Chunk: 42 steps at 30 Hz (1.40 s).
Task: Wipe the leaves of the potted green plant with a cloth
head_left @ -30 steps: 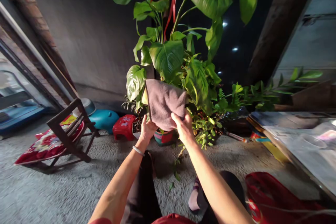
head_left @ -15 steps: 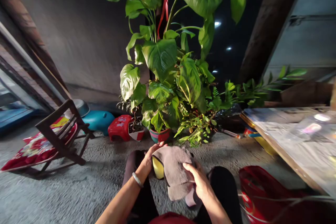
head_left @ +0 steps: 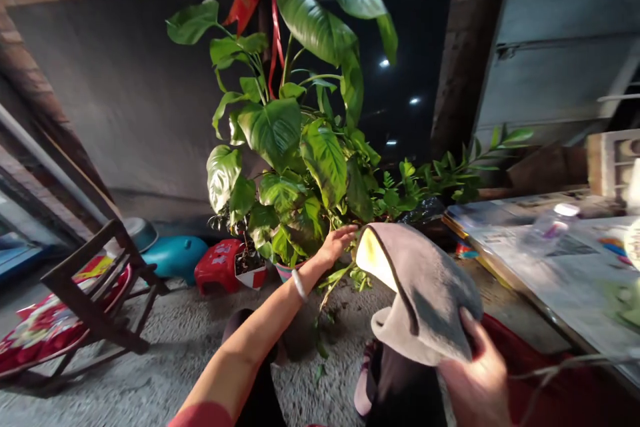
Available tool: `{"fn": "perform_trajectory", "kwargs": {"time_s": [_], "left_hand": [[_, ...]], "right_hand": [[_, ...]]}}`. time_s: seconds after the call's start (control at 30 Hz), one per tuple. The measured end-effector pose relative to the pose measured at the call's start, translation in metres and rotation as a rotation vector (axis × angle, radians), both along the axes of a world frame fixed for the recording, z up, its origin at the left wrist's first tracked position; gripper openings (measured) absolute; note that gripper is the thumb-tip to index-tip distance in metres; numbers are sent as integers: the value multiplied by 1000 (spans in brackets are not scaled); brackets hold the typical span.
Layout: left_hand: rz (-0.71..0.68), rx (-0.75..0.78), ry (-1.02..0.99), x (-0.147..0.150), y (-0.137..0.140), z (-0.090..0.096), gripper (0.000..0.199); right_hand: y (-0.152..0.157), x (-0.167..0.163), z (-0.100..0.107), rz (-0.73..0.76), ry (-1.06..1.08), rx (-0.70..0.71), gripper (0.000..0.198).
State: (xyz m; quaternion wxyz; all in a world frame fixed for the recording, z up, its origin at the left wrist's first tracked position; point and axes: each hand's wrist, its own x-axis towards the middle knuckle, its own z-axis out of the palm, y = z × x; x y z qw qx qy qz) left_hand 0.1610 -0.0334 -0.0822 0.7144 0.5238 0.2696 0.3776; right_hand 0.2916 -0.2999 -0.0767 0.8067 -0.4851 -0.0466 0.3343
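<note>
A soft grey plush cap (head_left: 430,280) with dark edging and a bright yellow inner side is held out in front of me. My right hand (head_left: 475,367) grips its lower right end, thumb on top and the other fingers hidden underneath. My left hand (head_left: 339,244), with a pale bangle on the wrist, is stretched forward beside the cap's yellow edge. Its fingers are extended and hold nothing; whether the fingertips touch the cap I cannot tell. Behind the left hand rises a large leafy potted plant (head_left: 273,130).
On the left stands a wooden chair (head_left: 95,287) with a floral cushion. A red stool (head_left: 217,265) and a blue-green plastic item (head_left: 175,257) line the wall. To the right, a paper-covered table (head_left: 505,247) carries a clear plastic container (head_left: 555,223). Red fabric hangs below it.
The cap has moved up and to the right in my right hand, its yellow side turning more into view. My left hand has reached forward and right. The view has shifted right.
</note>
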Motion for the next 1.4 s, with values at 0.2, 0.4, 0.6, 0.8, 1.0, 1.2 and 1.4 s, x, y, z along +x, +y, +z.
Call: {"fn": "perform_trajectory", "kwargs": {"time_s": [0.2, 0.4, 0.6, 0.8, 1.0, 1.2, 1.4], "left_hand": [[151, -9, 29, 74, 29, 24, 25], [127, -26, -118, 41, 9, 16, 32], [13, -84, -227, -11, -16, 27, 36], [95, -84, -222, -45, -15, 20, 44], [138, -89, -170, -57, -14, 12, 43], [42, -177, -235, -35, -30, 33, 43], [151, -248, -181, -53, -35, 24, 52]], "right_hand": [[-17, 7, -1, -87, 303, -13, 23], [0, 29, 33, -131, 149, 160, 11], [102, 6, 94, 22, 110, 384, 20], [67, -28, 12, 207, -163, 103, 35], [41, 6, 29, -103, -126, 95, 22], [109, -22, 87, 95, -103, 307, 42], [63, -46, -5, 328, -238, 58, 28]]}}
